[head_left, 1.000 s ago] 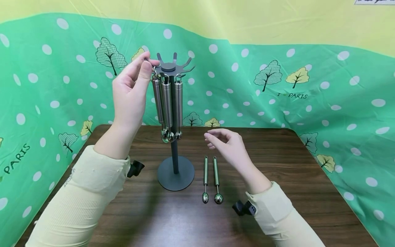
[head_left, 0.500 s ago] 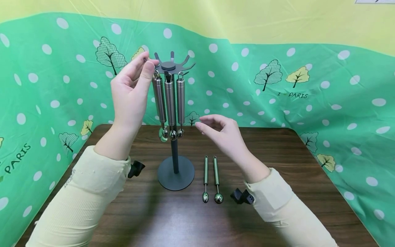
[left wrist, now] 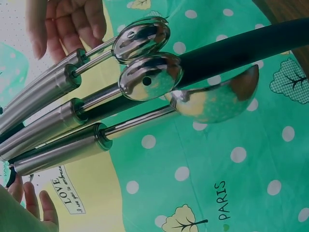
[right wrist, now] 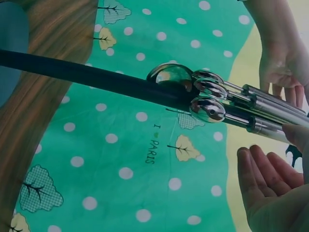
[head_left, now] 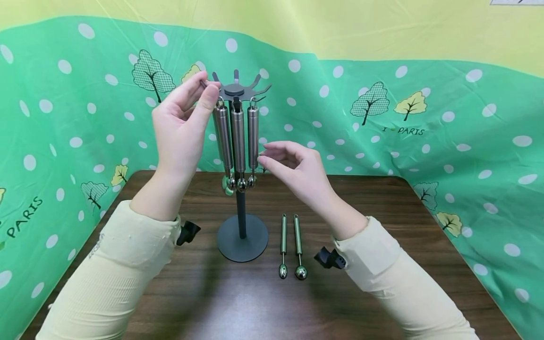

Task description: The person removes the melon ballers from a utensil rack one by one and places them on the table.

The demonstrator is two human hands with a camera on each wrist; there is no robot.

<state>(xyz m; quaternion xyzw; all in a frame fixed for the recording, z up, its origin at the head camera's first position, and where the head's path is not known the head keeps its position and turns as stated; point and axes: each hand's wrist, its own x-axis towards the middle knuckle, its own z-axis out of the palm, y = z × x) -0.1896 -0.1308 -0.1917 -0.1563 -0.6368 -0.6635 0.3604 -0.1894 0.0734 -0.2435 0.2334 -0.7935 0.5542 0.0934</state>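
In the head view, a dark rotating utensil rack [head_left: 234,89] stands on the table. Several steel-handled melon ballers [head_left: 239,141] hang from its front hooks, heads down. My left hand [head_left: 180,125] pinches a hook arm at the rack's left side with thumb and fingertips; the exact grip is partly hidden. Its fingertips lie near the handle tops in the left wrist view. My right hand [head_left: 299,177] hovers right of the hanging tools, fingers relaxed, thumb close to the rightmost handle [right wrist: 270,128]. Whether they touch is unclear. A larger bowl-shaped scoop [left wrist: 219,96] hangs among them.
Two more melon ballers, one with an oval head [head_left: 283,270] and one with a round head [head_left: 301,272], lie right of the rack's round base [head_left: 242,250] on the brown wooden table [head_left: 361,302]. A green and yellow cloth [head_left: 323,108] hangs behind.
The rack top has turned slightly, carrying the hanging melon ballers to the right. My right hand has moved up and left toward them. The left hand has stayed at the rack's left side.
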